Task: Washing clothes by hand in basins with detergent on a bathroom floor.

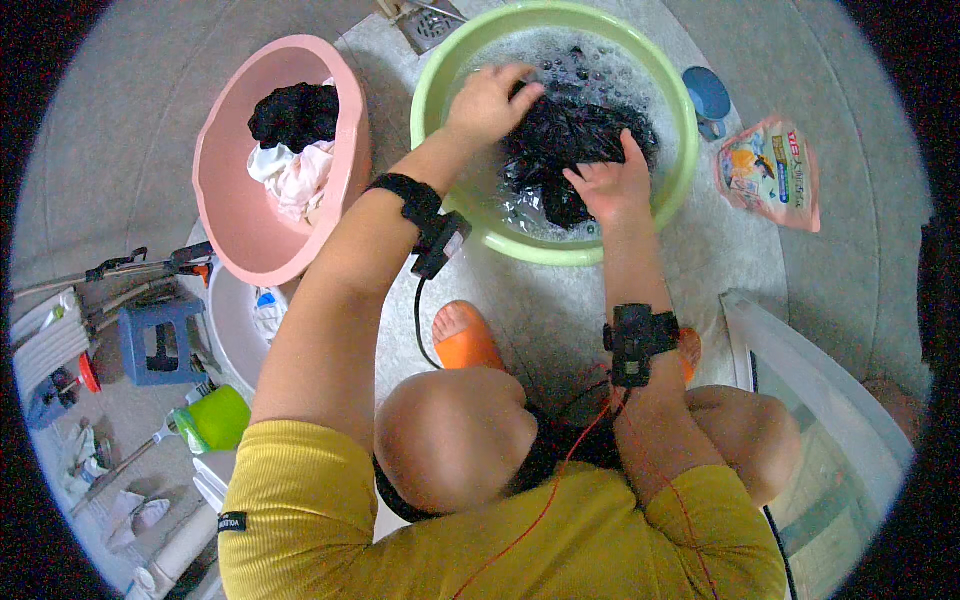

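Note:
A light green basin [552, 250] holds sudsy water and a wet black garment [575, 135]. My left hand [490, 103] is over the basin's left side, at the upper left edge of the garment. Its thumb and forefinger are apart, with nothing visible between them. On the near right side of the same garment, my right hand [613, 185] is turned partly palm-up. Its fingers are spread and touch the wet cloth or lie very close to it. Foam and bubbles surround the garment, and part of it is under the water.
To the left stands a pink basin [222, 200] with black cloth [295, 115] and white cloth [295, 178] inside. A blue cup [707, 95] and a pink detergent pouch [770, 172] are right of the green basin. Farther left are a blue stool [160, 340] and a green brush head [215, 420].

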